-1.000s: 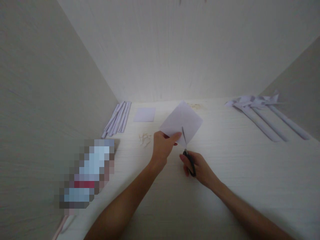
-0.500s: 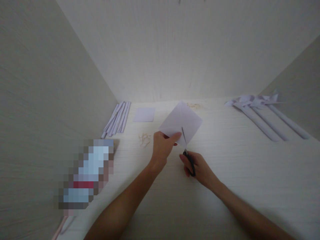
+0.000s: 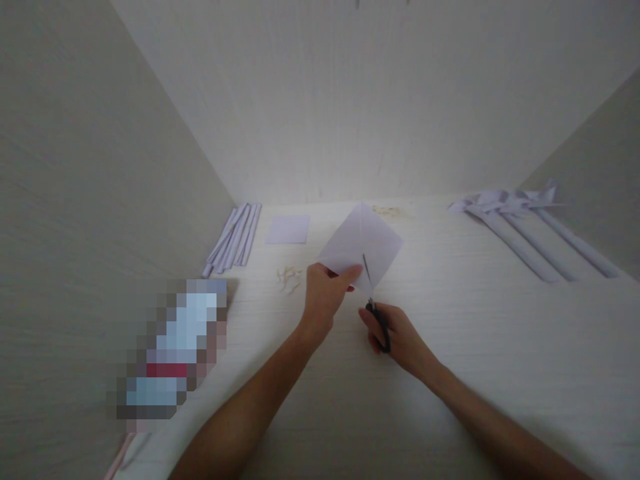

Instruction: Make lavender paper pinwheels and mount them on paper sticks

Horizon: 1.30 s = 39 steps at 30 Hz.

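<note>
My left hand (image 3: 324, 295) pinches the lower left edge of a pale lilac paper square (image 3: 362, 243), held up like a diamond above the white table (image 3: 450, 347). Small black-handled scissors (image 3: 376, 313) are gripped in my right hand (image 3: 397, 337), just below the paper. Their blades are closed into the paper's lower corner, along a short cut.
Several rolled paper sticks (image 3: 234, 238) lie at the back left beside a flat paper square (image 3: 289, 229). Small pale bits (image 3: 289, 277) lie near my left hand. Finished paper pinwheels on sticks (image 3: 525, 223) lie at the back right. White walls enclose three sides. A blurred object (image 3: 173, 350) sits at the left.
</note>
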Available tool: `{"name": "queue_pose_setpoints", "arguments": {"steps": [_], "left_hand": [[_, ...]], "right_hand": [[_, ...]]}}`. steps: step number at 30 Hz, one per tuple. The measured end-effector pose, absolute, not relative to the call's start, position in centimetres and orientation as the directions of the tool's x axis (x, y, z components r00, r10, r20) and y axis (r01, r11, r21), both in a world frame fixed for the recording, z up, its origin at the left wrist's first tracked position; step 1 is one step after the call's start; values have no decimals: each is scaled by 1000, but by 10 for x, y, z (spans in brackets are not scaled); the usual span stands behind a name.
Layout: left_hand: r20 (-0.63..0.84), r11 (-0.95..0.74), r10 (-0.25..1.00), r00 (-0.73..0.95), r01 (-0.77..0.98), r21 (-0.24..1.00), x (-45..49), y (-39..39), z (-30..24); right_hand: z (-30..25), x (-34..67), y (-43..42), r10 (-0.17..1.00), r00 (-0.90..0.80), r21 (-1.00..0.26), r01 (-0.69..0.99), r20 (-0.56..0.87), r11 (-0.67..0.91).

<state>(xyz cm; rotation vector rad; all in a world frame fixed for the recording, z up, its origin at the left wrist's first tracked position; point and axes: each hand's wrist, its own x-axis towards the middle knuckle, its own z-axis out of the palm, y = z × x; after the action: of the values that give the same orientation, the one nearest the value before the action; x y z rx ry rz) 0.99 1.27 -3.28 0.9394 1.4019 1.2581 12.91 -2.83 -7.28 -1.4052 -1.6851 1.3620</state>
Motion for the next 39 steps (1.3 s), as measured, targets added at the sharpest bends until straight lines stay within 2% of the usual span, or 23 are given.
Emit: {"name": "queue_pose_setpoints", "arguments": {"steps": [11,16,19,22,24,26,28,31,35,39], "left_hand": [[-179,151,957,-230,-133,980,11,11,-28],[-110,-11,938,-328,-347,938,4,17,-24],[-57,-120,908,-414,-388,914,-6,24,-22],[-6,-172,900,-436,-368,914,-14,29,-22],[4,-156,903,-429,-319,935,-18,31,-23],[-1,-103,919,-394,-244,964,-21,32,-25],[-6,-44,949,-316,-151,987,-23,32,-27],[-5,2,988,-151,-19,1000,-24,32,-31],[-88,85,996,25,113,990,-23,30,-31],[-181,163,974,136,131,978,-20,28,-29]], "right_hand": [[-68,127,-28,929,-306,-941,323,-209,-105],[-65,127,-29,919,-333,-929,359,-213,-86],[-65,129,-29,901,-372,-930,359,-221,-80],[-67,132,-26,899,-376,-951,285,-225,-119],[-70,133,-23,930,-291,-967,182,-226,-178],[-73,135,-20,969,-137,-978,46,-206,-201],[-74,137,-18,987,22,-985,-63,-160,-159],[-74,139,-15,977,177,-985,-144,-123,-98],[-70,140,-14,945,272,-966,-232,-181,-118],[-73,139,-13,957,214,-968,-200,-195,-152]]}}
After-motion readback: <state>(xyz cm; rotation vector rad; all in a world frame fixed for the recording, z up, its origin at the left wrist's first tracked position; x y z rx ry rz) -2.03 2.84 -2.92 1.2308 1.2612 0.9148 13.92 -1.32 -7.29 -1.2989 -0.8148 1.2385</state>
